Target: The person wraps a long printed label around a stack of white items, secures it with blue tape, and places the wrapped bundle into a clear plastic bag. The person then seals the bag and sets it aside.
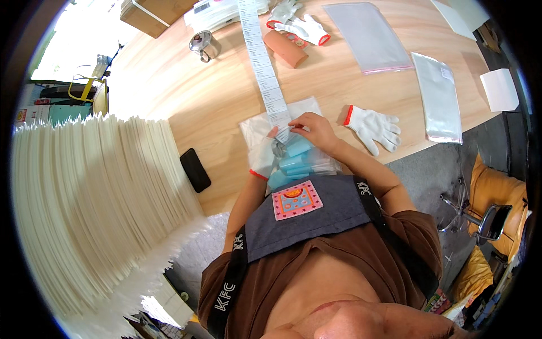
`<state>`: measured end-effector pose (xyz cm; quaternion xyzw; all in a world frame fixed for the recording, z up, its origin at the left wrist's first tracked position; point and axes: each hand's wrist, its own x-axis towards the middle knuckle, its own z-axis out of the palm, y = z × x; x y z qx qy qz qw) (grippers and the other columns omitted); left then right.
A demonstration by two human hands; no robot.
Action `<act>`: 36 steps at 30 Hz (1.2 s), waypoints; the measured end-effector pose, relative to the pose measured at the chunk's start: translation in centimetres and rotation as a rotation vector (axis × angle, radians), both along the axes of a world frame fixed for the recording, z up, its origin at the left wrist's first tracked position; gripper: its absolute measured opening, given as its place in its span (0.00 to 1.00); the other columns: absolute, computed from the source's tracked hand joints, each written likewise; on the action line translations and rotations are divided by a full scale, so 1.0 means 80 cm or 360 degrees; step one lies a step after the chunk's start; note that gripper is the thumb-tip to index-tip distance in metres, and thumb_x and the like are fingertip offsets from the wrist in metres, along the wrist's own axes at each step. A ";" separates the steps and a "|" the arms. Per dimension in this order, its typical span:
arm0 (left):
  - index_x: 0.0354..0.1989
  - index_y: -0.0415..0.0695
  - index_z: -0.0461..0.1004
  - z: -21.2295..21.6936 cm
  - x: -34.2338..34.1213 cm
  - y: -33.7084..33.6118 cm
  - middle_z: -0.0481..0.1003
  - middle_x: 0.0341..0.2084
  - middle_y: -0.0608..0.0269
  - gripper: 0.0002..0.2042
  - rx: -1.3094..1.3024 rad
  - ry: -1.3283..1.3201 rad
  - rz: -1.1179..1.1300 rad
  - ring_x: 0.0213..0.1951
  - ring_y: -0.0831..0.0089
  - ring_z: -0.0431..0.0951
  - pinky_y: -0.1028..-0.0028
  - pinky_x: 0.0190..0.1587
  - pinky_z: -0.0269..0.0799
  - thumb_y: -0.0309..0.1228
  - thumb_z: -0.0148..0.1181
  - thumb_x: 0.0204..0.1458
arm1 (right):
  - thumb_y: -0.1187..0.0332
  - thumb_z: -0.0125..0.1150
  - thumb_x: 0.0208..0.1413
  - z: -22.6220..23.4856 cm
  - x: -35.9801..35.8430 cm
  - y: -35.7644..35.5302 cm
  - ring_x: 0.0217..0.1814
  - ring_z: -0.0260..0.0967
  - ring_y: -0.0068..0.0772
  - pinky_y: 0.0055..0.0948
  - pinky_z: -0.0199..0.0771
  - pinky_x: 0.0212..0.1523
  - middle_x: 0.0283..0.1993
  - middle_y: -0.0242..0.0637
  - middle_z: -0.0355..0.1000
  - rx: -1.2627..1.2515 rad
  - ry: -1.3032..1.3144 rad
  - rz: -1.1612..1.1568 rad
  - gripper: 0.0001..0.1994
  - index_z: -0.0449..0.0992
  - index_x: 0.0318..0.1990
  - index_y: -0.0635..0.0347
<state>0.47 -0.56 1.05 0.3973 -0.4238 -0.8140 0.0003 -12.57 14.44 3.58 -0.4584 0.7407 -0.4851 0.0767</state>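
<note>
A long strip of printed white labels [262,68] runs down the table to my hands. My left hand [262,158], in a white glove with a red cuff and a bare thumb tip, has its thumb at the strip's left edge; its other fingers are hidden. My right hand [316,131] is bare, its thumb and forefinger pinched on the strip's near end. Just below the hands, light-blue pieces [294,164] lie in clear plastic, against my apron [339,206]. A flat clear plastic sheet or bag [307,105] lies beneath the hands.
A white glove [372,129] lies right of my hands; more gloves [305,29] lie beyond a brown roll [285,49]. Clear bags [370,37] lie at the far right. A metal cup [204,46], a black phone [195,170] and a tall white stack [101,209] are leftward.
</note>
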 end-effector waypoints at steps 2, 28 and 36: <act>0.43 0.43 0.75 0.018 -0.006 0.007 0.75 0.25 0.70 0.14 0.0089 0.0052 0.0123 0.23 0.81 0.70 0.81 0.23 0.63 0.37 0.61 0.51 | 0.68 0.65 0.44 0.003 0.005 0.003 0.34 0.70 0.34 0.31 0.71 0.33 0.32 0.32 0.70 -0.0043 0.0402 -0.0002 0.06 0.77 0.31 0.54; 0.46 0.42 0.72 -0.054 -0.002 -0.011 0.76 0.33 0.60 0.15 0.0095 0.0187 0.0070 0.33 0.70 0.78 0.72 0.35 0.76 0.36 0.59 0.53 | 0.66 0.63 0.51 -0.012 -0.077 0.021 0.28 0.64 0.14 0.18 0.65 0.28 0.28 0.25 0.73 0.0271 -0.1408 -0.0058 0.07 0.79 0.33 0.60; 0.49 0.41 0.69 -0.028 -0.004 -0.006 0.76 0.38 0.57 0.17 0.0237 0.0153 0.0004 0.38 0.66 0.78 0.68 0.41 0.76 0.36 0.58 0.54 | 0.65 0.65 0.46 -0.052 -0.106 0.000 0.29 0.70 0.23 0.23 0.69 0.31 0.27 0.34 0.75 0.0453 -0.0783 -0.0166 0.09 0.79 0.31 0.62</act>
